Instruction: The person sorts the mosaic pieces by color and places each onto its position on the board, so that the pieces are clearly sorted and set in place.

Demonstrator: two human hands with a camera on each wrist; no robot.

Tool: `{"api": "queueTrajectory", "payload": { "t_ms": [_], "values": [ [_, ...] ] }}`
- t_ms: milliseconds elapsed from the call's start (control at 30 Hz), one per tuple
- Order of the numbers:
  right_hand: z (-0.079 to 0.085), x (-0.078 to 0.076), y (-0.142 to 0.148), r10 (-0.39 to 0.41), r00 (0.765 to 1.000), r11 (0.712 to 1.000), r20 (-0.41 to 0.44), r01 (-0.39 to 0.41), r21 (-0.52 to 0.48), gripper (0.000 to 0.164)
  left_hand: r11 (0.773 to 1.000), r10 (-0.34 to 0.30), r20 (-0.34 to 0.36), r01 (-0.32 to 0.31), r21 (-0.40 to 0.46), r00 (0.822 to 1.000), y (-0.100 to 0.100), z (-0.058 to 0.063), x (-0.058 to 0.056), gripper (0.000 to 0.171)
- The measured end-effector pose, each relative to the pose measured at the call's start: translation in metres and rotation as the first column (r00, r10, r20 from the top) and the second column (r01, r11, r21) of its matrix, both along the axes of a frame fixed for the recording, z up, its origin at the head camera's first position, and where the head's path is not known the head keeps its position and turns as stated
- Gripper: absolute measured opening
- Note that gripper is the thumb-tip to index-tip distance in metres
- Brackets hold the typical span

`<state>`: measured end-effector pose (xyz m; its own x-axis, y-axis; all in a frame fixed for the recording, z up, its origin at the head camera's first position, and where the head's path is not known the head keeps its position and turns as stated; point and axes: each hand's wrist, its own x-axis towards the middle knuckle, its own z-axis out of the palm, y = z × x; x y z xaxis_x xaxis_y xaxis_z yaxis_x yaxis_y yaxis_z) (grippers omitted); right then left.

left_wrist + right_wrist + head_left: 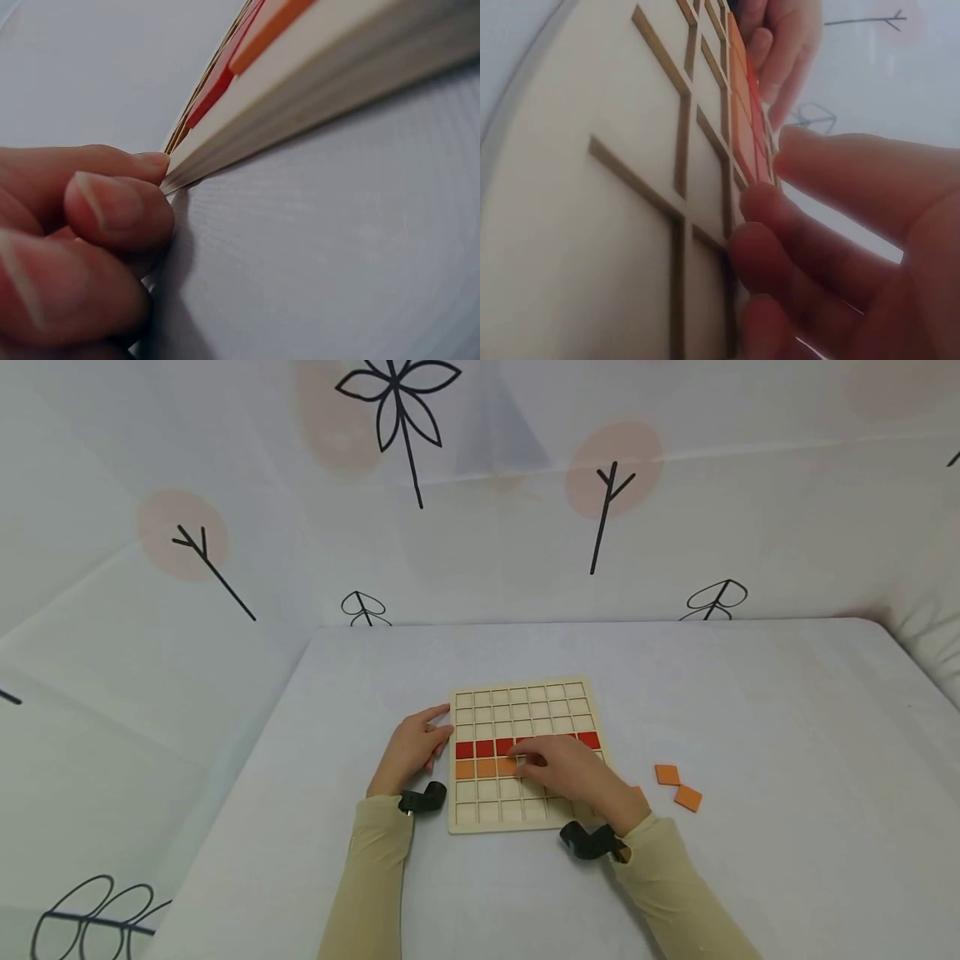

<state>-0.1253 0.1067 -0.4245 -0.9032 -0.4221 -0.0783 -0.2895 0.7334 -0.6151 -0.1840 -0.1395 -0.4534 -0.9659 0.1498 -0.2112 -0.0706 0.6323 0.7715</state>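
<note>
A pale wooden grid board (487,812) lies flat on the table. Red square tiles (465,750) run along one row, partly covered by my right hand (567,768). In the row nearer me, orange square tiles (486,768) fill the three leftmost cells. My right fingertips are over the board, right beside the third orange tile; the right wrist view shows thumb and fingers apart with no tile visible between them. My left hand (412,747) touches the board's left edge with its fingertips. In the left wrist view, these fingers (112,202) meet the board's side (247,142).
Two loose orange tiles (667,775) lie on the white tabletop to the right of the board. Another orange tile (638,792) peeks out beside my right wrist. A printed cloth backdrop (480,552) stands behind the table and along its left side.
</note>
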Motion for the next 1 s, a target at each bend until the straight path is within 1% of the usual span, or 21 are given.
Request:
{"api": "queueTrajectory", "payload": {
  "t_ms": [233,400,733,1000],
  "values": [
    [0.004,-0.002,0.005,0.043,0.999,0.999,0.013,-0.043,0.008,0.024,1.000,0.000,0.003,0.000,-0.003,1.000,0.000,0.000,-0.001,0.045],
    [0.005,-0.002,0.012,0.036,0.999,0.999,0.031,-0.036,0.000,0.024,1.000,-0.003,-0.001,0.003,-0.007,1.000,0.000,-0.001,-0.001,0.045],
    [0.007,-0.006,0.024,0.057,0.998,0.998,0.034,-0.057,0.005,0.014,1.000,-0.013,-0.013,0.013,0.000,1.000,-0.001,0.000,0.001,0.046],
    [0.009,-0.008,0.035,0.028,0.997,0.999,0.078,-0.027,-0.017,0.011,1.000,-0.004,-0.012,0.004,-0.005,1.000,0.000,-0.001,-0.001,0.045]
  ]
}}
